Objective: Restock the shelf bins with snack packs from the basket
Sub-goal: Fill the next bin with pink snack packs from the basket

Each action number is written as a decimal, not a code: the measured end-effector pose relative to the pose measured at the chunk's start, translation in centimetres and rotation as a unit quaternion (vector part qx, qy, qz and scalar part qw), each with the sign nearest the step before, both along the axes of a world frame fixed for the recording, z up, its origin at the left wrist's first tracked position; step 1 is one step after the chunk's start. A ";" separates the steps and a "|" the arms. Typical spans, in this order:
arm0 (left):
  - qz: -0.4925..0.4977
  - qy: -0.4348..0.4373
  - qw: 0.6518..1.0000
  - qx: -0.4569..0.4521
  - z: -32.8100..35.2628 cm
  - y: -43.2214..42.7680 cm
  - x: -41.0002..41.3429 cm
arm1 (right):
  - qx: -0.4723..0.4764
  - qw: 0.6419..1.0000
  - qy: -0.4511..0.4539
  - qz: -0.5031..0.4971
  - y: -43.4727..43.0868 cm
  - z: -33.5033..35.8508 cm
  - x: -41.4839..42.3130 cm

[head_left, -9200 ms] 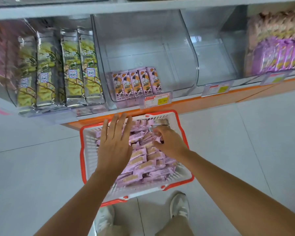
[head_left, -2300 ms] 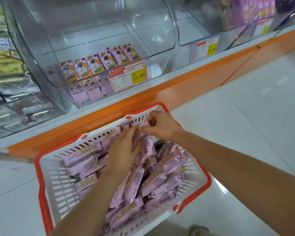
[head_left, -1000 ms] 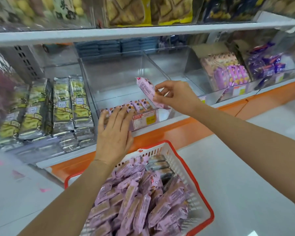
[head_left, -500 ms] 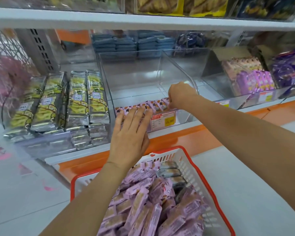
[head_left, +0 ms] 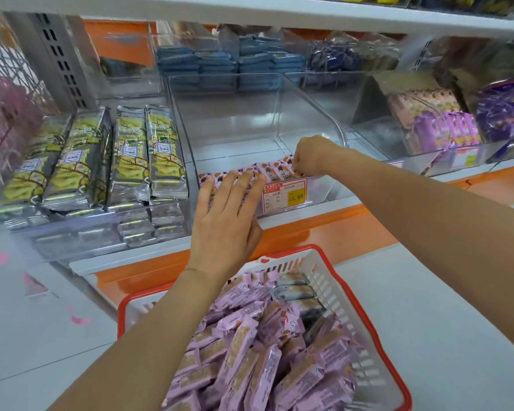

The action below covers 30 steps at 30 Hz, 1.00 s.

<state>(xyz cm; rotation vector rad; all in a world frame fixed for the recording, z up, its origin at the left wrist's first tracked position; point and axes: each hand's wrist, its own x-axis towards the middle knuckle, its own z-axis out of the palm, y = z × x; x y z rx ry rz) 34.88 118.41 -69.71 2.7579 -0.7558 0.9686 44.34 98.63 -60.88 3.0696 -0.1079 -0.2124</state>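
Observation:
A clear shelf bin (head_left: 309, 114) holds a row of pink snack packs (head_left: 275, 170) standing along its front. My right hand (head_left: 312, 155) reaches over the bin's front wall, its curled fingers pinching the pack at the right end of that row. My left hand (head_left: 226, 223) lies flat with straight fingers against the bin's front, fingertips on the row's left part. Below the shelf stands a white basket with a red rim (head_left: 377, 336), filled with several loose pink packs (head_left: 264, 351).
A price tag (head_left: 285, 195) is fixed to the bin's front. Green and silver packs (head_left: 134, 155) fill the bin to the left. Purple packs (head_left: 448, 132) sit in bins to the right, blue packs (head_left: 220, 63) behind. White floor (head_left: 442, 292) surrounds the basket.
My right hand lifted a pink pack out of the basket and lowered it to the right end of the bin's row. My left hand rose from the basket to the bin's front.

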 end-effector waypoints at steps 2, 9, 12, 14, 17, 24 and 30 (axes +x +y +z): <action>0.003 -0.001 1.000 0.000 0.0 -0.1 0.0 | -0.004 1.000 0.001 0.001 0.0 0.1 -0.2; 0.016 0.006 1.000 -0.004 0.0 -0.4 -0.4 | 0.061 0.995 -0.074 -0.001 -0.1 -0.2 -1.1; 0.018 0.008 1.000 -0.007 -0.1 -0.4 -0.4 | 0.124 0.983 -0.134 0.016 -0.4 -0.2 -1.5; 0.017 0.008 1.000 -0.005 0.0 -0.5 -0.4 | 0.166 0.973 -0.159 0.037 -0.5 0.0 -2.1; 0.016 0.007 1.000 -0.002 0.0 -0.4 -0.4 | 0.210 0.959 -0.181 0.061 -0.3 0.2 -3.1; 0.004 0.007 1.000 0.002 -0.1 -0.2 0.1 | 0.273 0.930 -0.218 0.110 -0.5 0.2 -4.4; 0.007 0.010 1.000 0.020 -0.1 -0.2 -0.2 | 0.297 0.907 -0.253 0.161 0.0 -0.6 -5.0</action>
